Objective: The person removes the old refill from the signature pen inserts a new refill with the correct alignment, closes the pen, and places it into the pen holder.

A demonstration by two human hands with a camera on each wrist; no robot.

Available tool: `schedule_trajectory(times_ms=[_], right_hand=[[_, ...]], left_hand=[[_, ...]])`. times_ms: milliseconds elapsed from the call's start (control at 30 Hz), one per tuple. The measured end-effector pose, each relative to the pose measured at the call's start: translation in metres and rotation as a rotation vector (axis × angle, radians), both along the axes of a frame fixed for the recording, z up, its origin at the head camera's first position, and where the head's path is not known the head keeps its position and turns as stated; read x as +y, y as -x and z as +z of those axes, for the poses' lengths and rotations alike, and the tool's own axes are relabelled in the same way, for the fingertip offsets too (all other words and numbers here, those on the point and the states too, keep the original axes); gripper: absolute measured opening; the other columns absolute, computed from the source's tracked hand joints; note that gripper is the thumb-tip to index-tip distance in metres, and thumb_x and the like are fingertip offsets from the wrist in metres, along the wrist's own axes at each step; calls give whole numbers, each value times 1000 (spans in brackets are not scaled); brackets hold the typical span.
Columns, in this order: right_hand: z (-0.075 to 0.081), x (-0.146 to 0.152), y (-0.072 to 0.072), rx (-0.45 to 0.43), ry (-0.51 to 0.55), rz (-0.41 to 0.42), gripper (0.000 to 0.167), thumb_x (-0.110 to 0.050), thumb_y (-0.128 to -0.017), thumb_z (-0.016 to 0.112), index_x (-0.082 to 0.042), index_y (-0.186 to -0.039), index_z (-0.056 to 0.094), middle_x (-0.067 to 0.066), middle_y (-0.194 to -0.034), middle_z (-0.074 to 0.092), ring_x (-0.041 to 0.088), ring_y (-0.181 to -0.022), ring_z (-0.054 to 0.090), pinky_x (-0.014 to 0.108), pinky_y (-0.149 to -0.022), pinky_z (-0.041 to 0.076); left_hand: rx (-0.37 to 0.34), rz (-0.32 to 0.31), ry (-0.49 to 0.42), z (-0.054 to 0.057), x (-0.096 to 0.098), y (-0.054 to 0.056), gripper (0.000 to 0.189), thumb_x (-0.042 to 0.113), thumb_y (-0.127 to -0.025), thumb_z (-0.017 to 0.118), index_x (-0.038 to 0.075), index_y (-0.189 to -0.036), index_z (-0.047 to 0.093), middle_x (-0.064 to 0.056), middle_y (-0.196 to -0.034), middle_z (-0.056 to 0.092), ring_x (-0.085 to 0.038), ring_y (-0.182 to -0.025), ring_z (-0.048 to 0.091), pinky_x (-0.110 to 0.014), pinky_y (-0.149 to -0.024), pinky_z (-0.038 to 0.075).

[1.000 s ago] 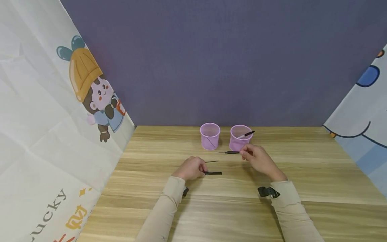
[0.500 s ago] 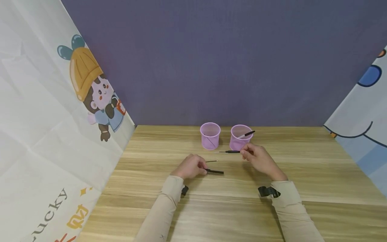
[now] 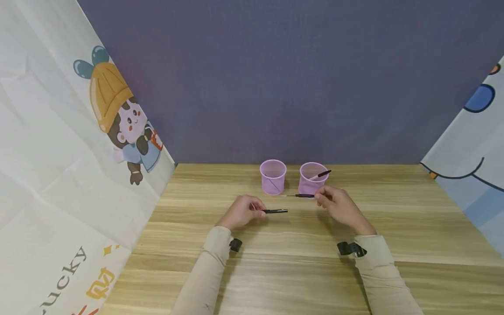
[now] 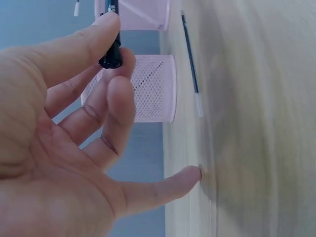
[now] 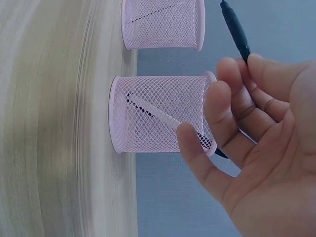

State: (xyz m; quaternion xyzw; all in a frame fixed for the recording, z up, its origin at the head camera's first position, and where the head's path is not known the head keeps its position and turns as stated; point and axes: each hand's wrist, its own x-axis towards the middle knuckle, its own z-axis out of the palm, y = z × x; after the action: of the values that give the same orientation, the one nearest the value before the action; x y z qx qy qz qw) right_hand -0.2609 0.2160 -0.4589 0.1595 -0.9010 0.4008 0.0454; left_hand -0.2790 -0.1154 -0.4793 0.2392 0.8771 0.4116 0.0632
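Note:
My left hand pinches a short black pen part with a shiny strip along it, its free end pointing right. In the left wrist view it sits between thumb and fingertips, with one finger stretched out toward the table. A thin dark pen refill with a pale end lies on the table there; in the head view the refill is hidden. My right hand pinches the end of a black pen grip section between thumb and fingertips. A thin shaft sticks out of it to the left.
Two pink mesh pen holders stand near the back of the wooden table. The right holder has a white and black pen leaning in it. The left holder contains a thin dark stick. A dark cloth backdrop rises behind.
My left hand has risen and moved away from me with the black pen part, which now covers the refill in the head view. My right hand has barely shifted.

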Motion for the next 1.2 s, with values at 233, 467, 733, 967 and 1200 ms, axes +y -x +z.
schedule_trajectory(times_ms=[233, 467, 733, 967, 1200], right_hand=[[1, 3, 0, 21, 10, 4, 19, -20, -106, 56, -12, -91, 64, 2, -82, 65, 12, -75, 56, 26, -64, 47], [1, 4, 1, 14, 14, 13, 18, -18, -106, 57, -8, -93, 64, 3, -81, 63, 12, -72, 56, 26, -62, 47], [-1, 5, 2, 25, 33, 31, 18, -16, -106, 57, -5, -93, 64, 4, -80, 61, 11, -71, 55, 26, -61, 46], [1, 4, 1, 31, 31, 38, 17, -15, -105, 58, -7, -91, 64, 3, -79, 61, 10, -70, 54, 26, -61, 46], [1, 2, 1, 25, 34, 49, 16, -15, -105, 58, -13, -90, 63, 2, -79, 61, 10, -70, 55, 26, -60, 46]], left_hand=[[-43, 29, -50, 5, -7, 0, 8, 17, -90, 78, 17, -98, 77, 3, -86, 69, -14, -76, 58, -27, -71, 49], [-67, 64, -112, 5, -11, 1, 6, 16, -91, 77, 19, -96, 77, 0, -88, 68, -17, -75, 55, -28, -69, 46], [-73, 75, -137, 3, -15, 4, 8, 17, -92, 76, 21, -99, 77, -1, -89, 69, -17, -75, 54, -29, -70, 46], [-85, 85, -150, 4, -16, 4, 8, 17, -93, 75, 20, -100, 77, -1, -90, 68, -16, -74, 53, -29, -70, 45], [-95, 97, -143, 7, -15, 2, 7, 18, -94, 75, 21, -100, 77, -1, -91, 68, -15, -74, 52, -27, -69, 45]])
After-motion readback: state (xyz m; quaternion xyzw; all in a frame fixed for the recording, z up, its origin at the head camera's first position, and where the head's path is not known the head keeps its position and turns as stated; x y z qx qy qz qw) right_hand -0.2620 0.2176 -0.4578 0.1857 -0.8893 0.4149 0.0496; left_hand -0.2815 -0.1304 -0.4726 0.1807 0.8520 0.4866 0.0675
